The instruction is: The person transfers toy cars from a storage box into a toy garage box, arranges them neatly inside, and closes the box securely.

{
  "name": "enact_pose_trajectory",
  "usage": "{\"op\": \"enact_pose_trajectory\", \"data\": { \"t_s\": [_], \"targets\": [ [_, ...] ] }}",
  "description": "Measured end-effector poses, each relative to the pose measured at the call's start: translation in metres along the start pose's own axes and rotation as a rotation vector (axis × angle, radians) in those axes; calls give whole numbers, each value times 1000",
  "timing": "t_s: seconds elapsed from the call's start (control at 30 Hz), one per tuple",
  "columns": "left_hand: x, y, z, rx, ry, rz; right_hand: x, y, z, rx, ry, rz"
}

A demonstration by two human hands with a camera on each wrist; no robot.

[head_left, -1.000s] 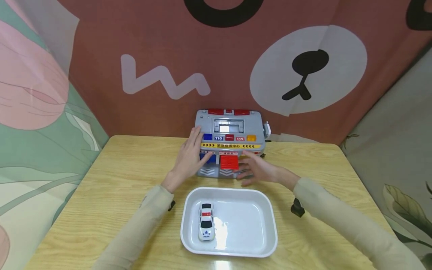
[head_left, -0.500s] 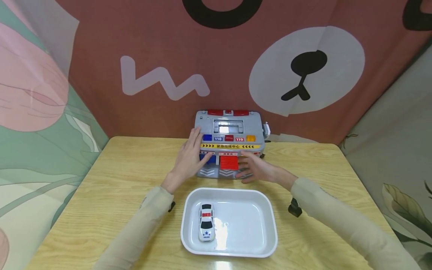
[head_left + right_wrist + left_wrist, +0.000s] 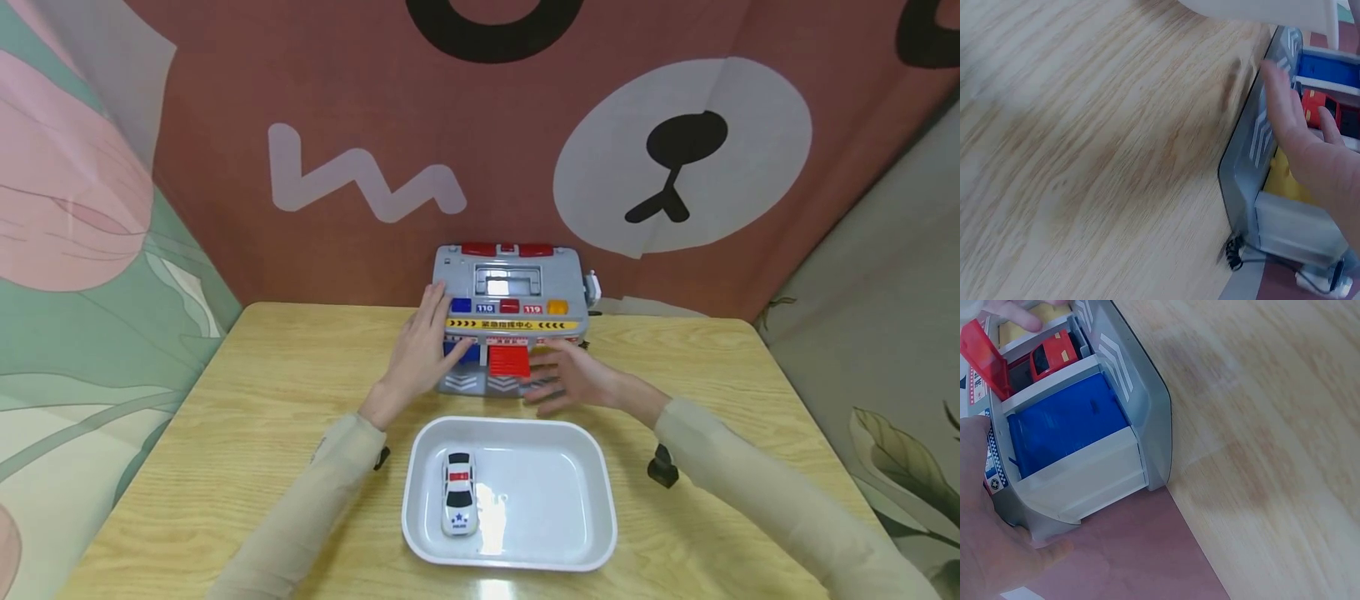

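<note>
A grey toy garage [image 3: 459,275] stands at the back of the table, with blue, red and yellow doors along its front. My left hand [image 3: 420,346] holds its left side, thumb across the front by the blue door [image 3: 1066,425]. The red door [image 3: 985,359] is swung up; a red toy car [image 3: 1054,356] sits in that bay. My right hand [image 3: 581,379], fingers spread, hovers at the front near the red car and the yellow door [image 3: 1285,181]; whether it touches either is unclear. It holds nothing.
A white tray [image 3: 510,569] lies in front of the garage, with a white toy police car [image 3: 459,496] in its left part. A white piece [image 3: 592,289] with a coiled black cord [image 3: 1235,253] is at the garage's right side. A printed cloth [image 3: 360,258] hangs behind.
The right hand has drawn slightly rightward from the red bay and its fingers have spread. The left hand, the garage and the raised red door stay as they were.
</note>
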State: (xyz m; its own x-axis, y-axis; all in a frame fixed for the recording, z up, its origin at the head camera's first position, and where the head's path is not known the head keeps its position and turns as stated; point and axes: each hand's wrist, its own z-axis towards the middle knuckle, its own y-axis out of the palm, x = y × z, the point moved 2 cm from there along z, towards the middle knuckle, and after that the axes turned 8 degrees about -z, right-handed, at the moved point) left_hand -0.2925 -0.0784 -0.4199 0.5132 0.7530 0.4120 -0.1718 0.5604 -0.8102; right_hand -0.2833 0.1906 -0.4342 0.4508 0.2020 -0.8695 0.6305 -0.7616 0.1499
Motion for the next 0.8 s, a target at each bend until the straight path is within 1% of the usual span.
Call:
{"op": "enact_pose_trajectory", "data": {
  "t_s": [0.13,0.33,0.4,0.57,0.7,0.8],
  "targets": [
    [0,0,0,0,-1,-1,1,-4,-7,-30,-16,40],
    [2,0,-2,3,-1,0,2,-8,-16,-47,-62,28],
    [3,0,-3,1,2,-4,3,-9,-19,-53,-78,-2],
    [3,1,-6,0,14,-6,0,-13,-29,-27,-123,-116],
    [1,2,-4,4,12,1,-11,-16,-39,-4,-184,-203],
    [1,1,-2,4,3,-1,-25,-14,-44,27,-235,-288]
  ]
}}
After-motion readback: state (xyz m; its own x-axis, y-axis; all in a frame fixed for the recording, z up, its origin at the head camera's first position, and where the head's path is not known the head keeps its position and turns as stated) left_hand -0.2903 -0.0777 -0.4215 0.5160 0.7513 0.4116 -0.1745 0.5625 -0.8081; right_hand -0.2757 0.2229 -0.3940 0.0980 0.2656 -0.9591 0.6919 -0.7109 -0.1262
